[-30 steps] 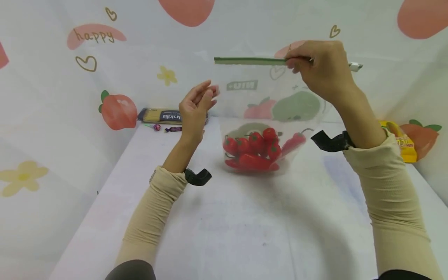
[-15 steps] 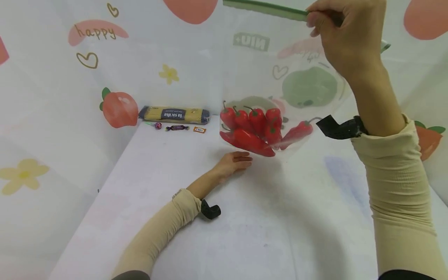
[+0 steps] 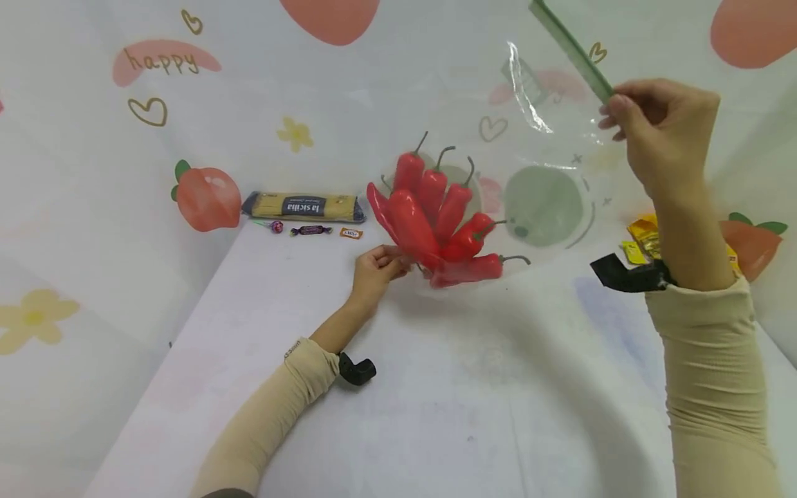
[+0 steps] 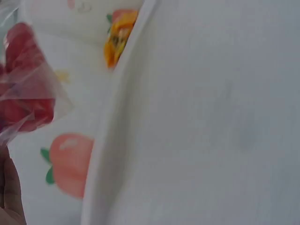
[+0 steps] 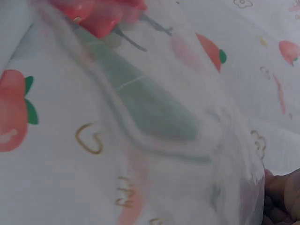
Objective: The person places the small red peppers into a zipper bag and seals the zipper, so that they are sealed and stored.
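Observation:
A clear plastic zip bag with a green top strip hangs tilted above the table in the head view. Several red chili peppers lie bunched at its lower end, stems pointing up and right. My right hand pinches the strip at the upper right. At the bag's bottom edge, my left hand has its fingers curled and seems to pinch the plastic; its fingertips are partly hidden. The left wrist view catches the peppers through the film, with part of my left hand just below.
A pasta pack lies along the table's back edge, with a lollipop, a dark-wrapped candy and an orange candy before it. Yellow packets sit behind my right forearm. A printed cloth hangs at the back.
My left hand has moved from beside the bag down to its bottom edge. My right hand rose with the strip, then lowered to the right. The bag has tilted and the peppers have shifted.

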Demonstrator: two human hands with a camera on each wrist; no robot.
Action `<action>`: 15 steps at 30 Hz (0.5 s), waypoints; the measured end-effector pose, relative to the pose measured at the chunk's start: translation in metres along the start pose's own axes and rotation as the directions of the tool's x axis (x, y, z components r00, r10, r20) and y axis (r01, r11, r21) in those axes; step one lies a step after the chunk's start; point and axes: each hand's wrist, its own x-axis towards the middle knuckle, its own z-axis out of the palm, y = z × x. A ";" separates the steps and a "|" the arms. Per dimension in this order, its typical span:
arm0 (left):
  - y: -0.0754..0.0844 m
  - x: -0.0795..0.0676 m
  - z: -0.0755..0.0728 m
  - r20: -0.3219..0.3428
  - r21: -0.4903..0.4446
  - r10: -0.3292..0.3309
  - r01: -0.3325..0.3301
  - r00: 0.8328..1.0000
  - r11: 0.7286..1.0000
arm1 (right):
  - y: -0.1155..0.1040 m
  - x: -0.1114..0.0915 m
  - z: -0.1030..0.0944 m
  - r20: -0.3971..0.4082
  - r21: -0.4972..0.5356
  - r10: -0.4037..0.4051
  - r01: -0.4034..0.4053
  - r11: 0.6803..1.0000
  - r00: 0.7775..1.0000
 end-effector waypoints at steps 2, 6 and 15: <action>0.008 0.002 -0.013 -0.008 0.059 0.028 -0.028 1.000 0.998 | 0.022 -0.016 -0.009 0.012 0.105 0.099 -0.100 0.989 0.995; 0.019 0.005 -0.033 -0.038 0.124 -0.009 0.014 0.999 0.992 | 0.072 -0.061 -0.025 0.084 0.140 0.366 -0.375 0.916 0.927; 0.009 0.006 -0.041 0.006 0.340 -0.103 0.094 0.995 0.936 | 0.146 -0.141 -0.053 0.236 -0.433 0.736 -0.609 0.664 0.635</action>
